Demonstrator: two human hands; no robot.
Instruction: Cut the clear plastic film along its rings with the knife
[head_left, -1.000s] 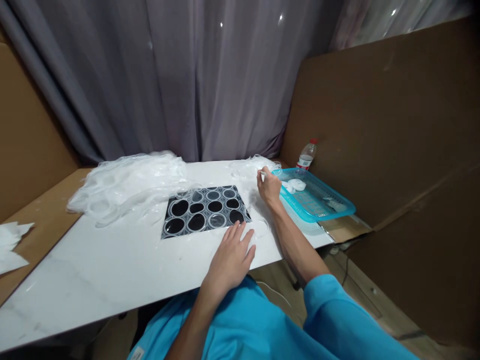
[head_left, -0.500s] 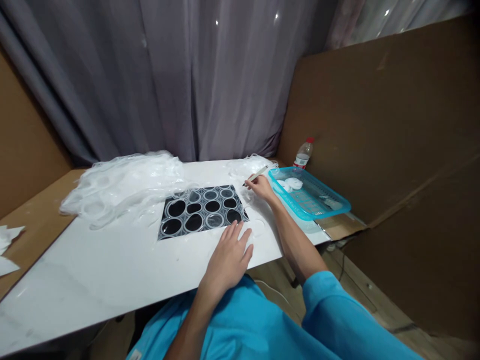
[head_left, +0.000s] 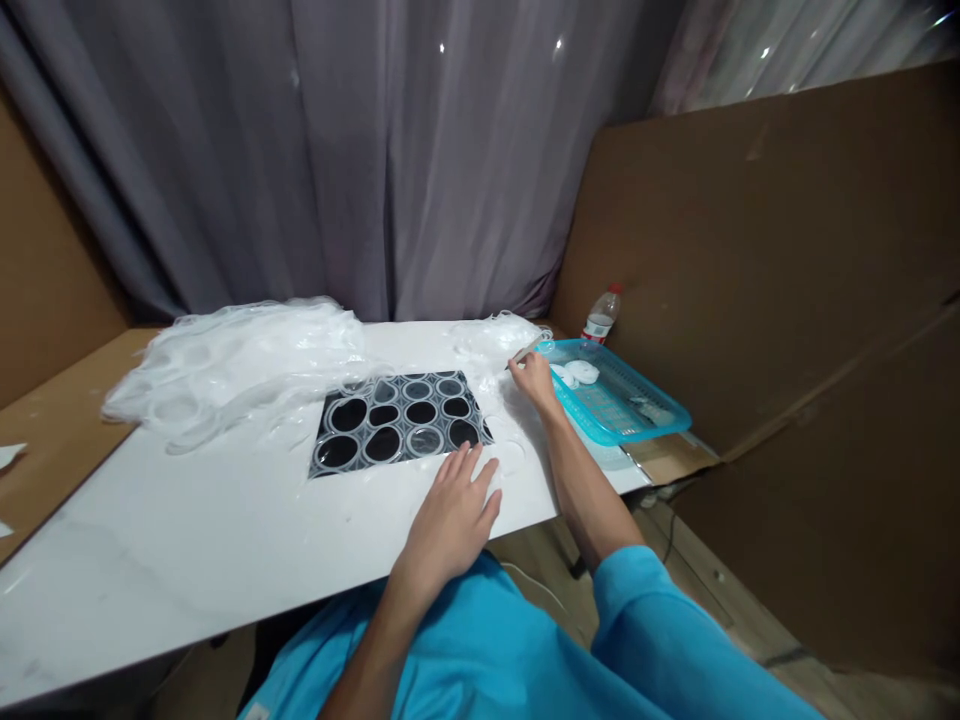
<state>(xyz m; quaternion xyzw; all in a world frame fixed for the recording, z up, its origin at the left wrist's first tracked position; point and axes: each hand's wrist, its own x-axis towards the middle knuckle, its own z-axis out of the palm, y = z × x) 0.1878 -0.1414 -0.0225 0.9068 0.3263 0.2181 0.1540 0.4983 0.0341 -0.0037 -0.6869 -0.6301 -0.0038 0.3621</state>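
Note:
My right hand (head_left: 534,380) is closed around a slim, pale, pen-like tool (head_left: 529,347) with a dark tip; its exact kind I cannot make out. It is just right of a black and grey patterned sheet (head_left: 411,437), close to the clear white film at the back. The sheet lies flat on the white table, its dark ovals ringed in lighter grey, and some ovals look covered by clear film. My left hand (head_left: 455,505) lies open with fingers spread, its fingertips at the sheet's front right corner.
A heap of clear plastic film (head_left: 240,350) covers the back left of the white table (head_left: 202,540). At right stand a blue basket (head_left: 619,437) holding white round pieces (head_left: 581,373) and a red-capped bottle (head_left: 600,315). Cardboard panels (head_left: 780,250) wall the sides.
My right hand has moved a little to the right, away from the sheet, with the tool still in it. My left hand stays at the sheet's front edge. The view has shifted slightly.

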